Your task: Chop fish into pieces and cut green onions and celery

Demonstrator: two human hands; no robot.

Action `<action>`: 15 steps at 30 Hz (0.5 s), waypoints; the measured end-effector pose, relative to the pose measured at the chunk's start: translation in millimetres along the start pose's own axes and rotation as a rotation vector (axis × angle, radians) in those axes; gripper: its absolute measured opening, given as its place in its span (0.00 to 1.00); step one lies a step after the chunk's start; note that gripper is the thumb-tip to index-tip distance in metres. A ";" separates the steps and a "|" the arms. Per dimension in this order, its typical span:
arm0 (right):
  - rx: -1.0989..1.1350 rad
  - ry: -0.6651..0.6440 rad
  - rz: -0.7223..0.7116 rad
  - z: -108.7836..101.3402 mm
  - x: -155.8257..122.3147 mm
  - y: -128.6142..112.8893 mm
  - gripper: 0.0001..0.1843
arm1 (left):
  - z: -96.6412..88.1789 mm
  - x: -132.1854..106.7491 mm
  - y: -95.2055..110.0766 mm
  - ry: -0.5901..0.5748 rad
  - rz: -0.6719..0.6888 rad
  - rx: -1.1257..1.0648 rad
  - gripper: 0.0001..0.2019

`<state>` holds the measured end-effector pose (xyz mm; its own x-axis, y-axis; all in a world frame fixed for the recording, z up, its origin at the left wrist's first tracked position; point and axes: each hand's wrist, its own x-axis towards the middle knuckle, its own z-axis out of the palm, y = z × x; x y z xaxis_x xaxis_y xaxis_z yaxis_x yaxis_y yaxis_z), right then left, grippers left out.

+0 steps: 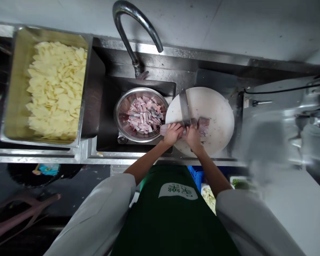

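Observation:
My right hand is closed at the near end of a knife, whose blade points away from me across a round white cutting board. The handle is hidden by the fingers. Just left of the blade, my left hand is closed over a pale strip of fish at the board's left edge. Another piece of fish with dark skin lies on the board to the right of my right hand. Beside the board, a round metal bowl holds many pinkish cut fish strips.
The bowl sits in a steel sink under a curved faucet. A deep metal tray of sliced pale-yellow vegetable stands at the left. To the right is blurred metal equipment. A blue crate is below the counter.

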<state>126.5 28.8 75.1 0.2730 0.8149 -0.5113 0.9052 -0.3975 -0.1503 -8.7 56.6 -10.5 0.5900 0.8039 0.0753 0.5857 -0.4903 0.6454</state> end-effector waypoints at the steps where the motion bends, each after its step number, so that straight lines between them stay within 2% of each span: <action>1: 0.016 0.008 -0.005 -4.3 11.7 4.3 0.19 | -2.5 -3.0 0.5 0.021 -0.058 0.003 0.11; 3: 0.032 -0.001 -0.019 -11.5 18.7 22.8 0.19 | -9.1 -11.3 -0.4 0.098 -0.248 0.018 0.14; 5: 0.021 0.012 -0.017 -15.3 10.9 46.4 0.20 | -17.4 -20.9 -4.6 0.166 -0.450 -0.002 0.22; 8: -0.013 0.053 0.074 -17.4 -3.2 71.4 0.20 | -31.5 -29.6 -11.6 0.131 -0.615 -0.130 0.26; 11: -0.001 0.063 0.123 -20.1 -7.4 76.2 0.20 | -43.7 -20.6 -5.9 0.067 -0.660 -0.253 0.20; 15: 0.001 0.083 0.101 -28.1 -14.9 76.5 0.20 | -45.3 15.2 23.2 0.097 -0.512 -0.625 0.18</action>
<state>200.8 -1.9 94.9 0.3885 0.8031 -0.4518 0.8715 -0.4795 -0.1030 -11.4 72.7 40.1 0.2656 0.9172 -0.2971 0.3345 0.2013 0.9206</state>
